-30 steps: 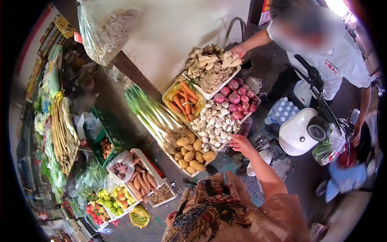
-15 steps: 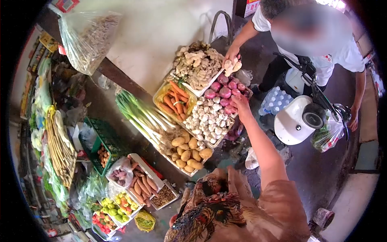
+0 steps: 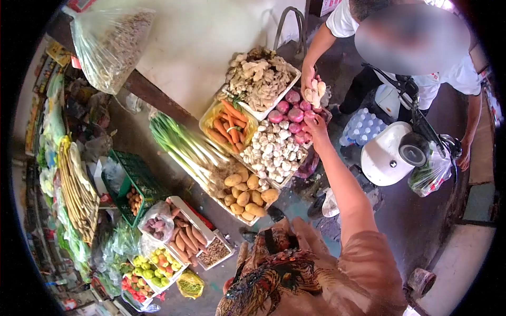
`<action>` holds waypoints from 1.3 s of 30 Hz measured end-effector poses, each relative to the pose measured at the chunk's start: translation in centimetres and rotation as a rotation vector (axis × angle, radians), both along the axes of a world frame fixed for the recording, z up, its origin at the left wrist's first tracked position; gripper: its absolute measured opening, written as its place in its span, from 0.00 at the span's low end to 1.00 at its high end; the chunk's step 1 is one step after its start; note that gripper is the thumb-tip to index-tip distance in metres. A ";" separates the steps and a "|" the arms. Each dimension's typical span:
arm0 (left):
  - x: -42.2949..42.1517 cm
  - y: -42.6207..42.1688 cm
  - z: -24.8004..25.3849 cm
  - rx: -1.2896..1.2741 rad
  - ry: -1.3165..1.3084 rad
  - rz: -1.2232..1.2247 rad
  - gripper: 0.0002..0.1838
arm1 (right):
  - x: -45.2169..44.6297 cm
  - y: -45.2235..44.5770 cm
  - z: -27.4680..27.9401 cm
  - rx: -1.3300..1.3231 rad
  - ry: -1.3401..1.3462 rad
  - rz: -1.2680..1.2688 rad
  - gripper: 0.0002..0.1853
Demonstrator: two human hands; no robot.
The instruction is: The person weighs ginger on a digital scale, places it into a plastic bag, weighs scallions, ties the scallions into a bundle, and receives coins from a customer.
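Observation:
My right arm reaches up over the produce, and my right hand (image 3: 315,126) hovers at the edge of the red onions (image 3: 295,114). Its fingers look stretched out, just below a piece of ginger (image 3: 314,95) held in another person's hand (image 3: 307,79). Whether my fingertips touch the ginger or an onion is hard to make out. Beside the onions lie the garlic bulbs (image 3: 271,152) and a white crate of ginger (image 3: 261,79). My left hand does not show; my patterned top covers the lower middle of the view.
Carrots (image 3: 229,126), green onions (image 3: 187,142) and potatoes (image 3: 245,197) sit left of the garlic. A white scooter (image 3: 385,158) with bottled water (image 3: 362,126) stands right, beside the other person. Sweet potatoes (image 3: 187,239), apples (image 3: 150,274) and a green crate (image 3: 126,184) are lower left.
My right hand has moved slightly up toward the ginger. The other person's hand has brought the ginger a little right and down, closer to mine.

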State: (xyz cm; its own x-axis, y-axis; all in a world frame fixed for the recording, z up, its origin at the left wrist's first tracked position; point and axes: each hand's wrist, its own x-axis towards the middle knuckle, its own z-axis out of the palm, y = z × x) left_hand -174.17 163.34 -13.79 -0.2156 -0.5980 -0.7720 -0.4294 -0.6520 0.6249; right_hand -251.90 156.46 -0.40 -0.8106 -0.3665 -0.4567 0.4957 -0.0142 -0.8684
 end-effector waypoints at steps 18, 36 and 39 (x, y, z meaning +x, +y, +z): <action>0.8 -0.1 0.3 0.026 0.003 0.021 0.17 | -2.2 -3.3 0.0 0.807 0.513 -0.154 0.45; 2.3 0.9 0.6 0.042 0.056 0.093 0.17 | -3.2 1.7 -8.5 0.306 0.213 -0.117 0.17; 3.7 0.9 -0.5 0.070 0.173 0.191 0.17 | -1.1 4.0 -11.0 0.274 0.343 -0.117 0.15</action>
